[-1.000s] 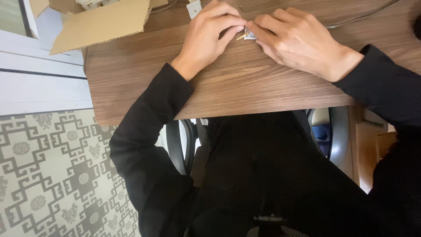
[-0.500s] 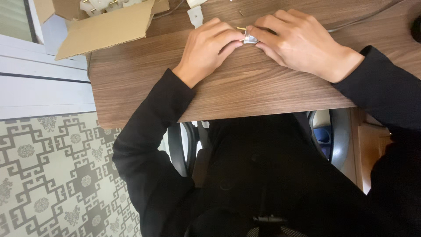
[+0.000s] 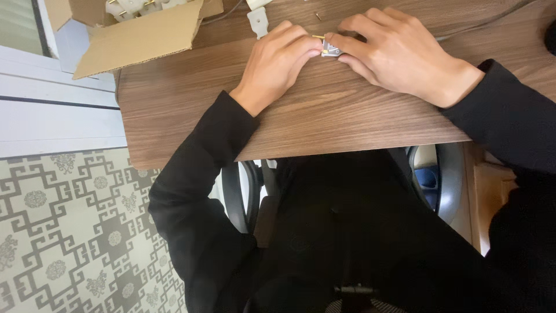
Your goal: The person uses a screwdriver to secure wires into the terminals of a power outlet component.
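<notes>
Head camera looks down on a wood-grain bench (image 3: 324, 122) with both hands at its far edge. Left hand (image 3: 277, 61) and right hand (image 3: 399, 55) meet fingertip to fingertip around a small white plug part (image 3: 331, 50) with a brass pin showing at its top. Both hands pinch this part from opposite sides; it sits just above the bench surface, between the left thumb and the right forefinger. Most of the part is hidden by the fingers, so its full shape cannot be told.

Beyond the left hand lies a second white plug piece (image 3: 257, 22), apart from both hands. A small brass pin (image 3: 318, 16) lies loose on the bench near it. At the far left corner stands an open cardboard box (image 3: 139, 37) holding more white plug pieces (image 3: 134, 7). A thin cable (image 3: 492, 22) runs across the bench beyond the right hand.

Black sleeves cover both arms. Below the bench edge a patterned floor (image 3: 63, 232) shows at left.
</notes>
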